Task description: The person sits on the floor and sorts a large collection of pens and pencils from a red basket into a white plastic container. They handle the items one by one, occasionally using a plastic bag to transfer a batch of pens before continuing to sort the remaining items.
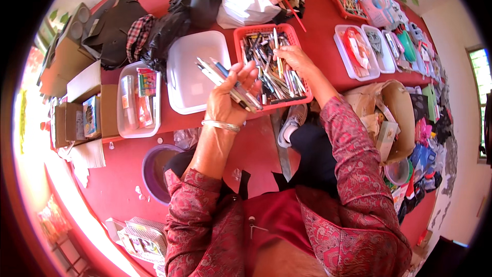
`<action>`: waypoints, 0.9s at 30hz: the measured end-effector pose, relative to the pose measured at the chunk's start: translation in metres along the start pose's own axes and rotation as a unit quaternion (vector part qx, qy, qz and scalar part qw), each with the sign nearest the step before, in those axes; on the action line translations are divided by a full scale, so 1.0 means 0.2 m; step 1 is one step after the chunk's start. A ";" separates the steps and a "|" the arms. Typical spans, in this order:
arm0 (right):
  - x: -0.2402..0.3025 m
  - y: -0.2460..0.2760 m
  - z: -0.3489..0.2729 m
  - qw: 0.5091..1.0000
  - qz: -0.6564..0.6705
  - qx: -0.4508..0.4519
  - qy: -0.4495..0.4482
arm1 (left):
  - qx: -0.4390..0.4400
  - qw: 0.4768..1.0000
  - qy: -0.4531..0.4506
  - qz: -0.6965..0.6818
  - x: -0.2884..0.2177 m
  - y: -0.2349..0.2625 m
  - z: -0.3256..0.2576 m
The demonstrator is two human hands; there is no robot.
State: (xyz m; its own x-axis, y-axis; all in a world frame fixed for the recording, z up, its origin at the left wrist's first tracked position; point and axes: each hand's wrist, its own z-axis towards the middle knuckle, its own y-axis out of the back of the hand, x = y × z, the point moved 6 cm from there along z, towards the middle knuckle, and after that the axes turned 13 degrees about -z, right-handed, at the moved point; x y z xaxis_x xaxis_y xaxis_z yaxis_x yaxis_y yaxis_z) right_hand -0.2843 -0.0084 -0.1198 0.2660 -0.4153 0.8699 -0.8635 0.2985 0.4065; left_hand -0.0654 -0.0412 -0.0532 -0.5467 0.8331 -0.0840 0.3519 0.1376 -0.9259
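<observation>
A bundle of pens (219, 74) lies across the palm of my left hand (233, 88), with the fingers curled round it. That hand is between the white plastic tray (177, 100) and the red basket (307, 92). Over the basket, my right hand (294, 59) pinches a light-coloured pen (276, 38) that points upward. Many loose pens (259, 51) fill the basket in a jumble. The white tray on the left has a bare bottom. A bangle circles my left wrist.
Left of the tray stands a clear container (123, 127) with packets. Black bags (197, 0) and a stuffed white bag (246, 5) sit behind. Right are a white bin (366, 77) and a cardboard box (405, 133). A purple bucket (148, 172) is low on the left.
</observation>
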 end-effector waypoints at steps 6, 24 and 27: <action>0.55 -0.03 -0.30 0.991 0.054 0.106 0.065 | 0.071 0.997 0.025 -0.017 0.04 -0.05 -0.01; 0.51 -0.11 -0.35 0.987 0.066 0.121 0.085 | 0.079 0.994 -0.035 0.065 0.10 -0.08 0.09; 0.43 -0.08 -0.32 0.985 0.118 0.117 0.056 | 0.078 0.995 -0.025 0.064 0.14 -0.13 0.08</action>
State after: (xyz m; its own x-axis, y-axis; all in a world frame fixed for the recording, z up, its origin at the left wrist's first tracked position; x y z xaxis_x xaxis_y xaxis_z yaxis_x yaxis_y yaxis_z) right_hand -0.2208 0.0059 -0.0329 0.0806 -0.2572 0.9630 -0.9784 0.1641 0.1257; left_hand -0.1016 -0.0306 -0.0378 -0.5433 0.8103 -0.2197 0.3010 -0.0563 -0.9520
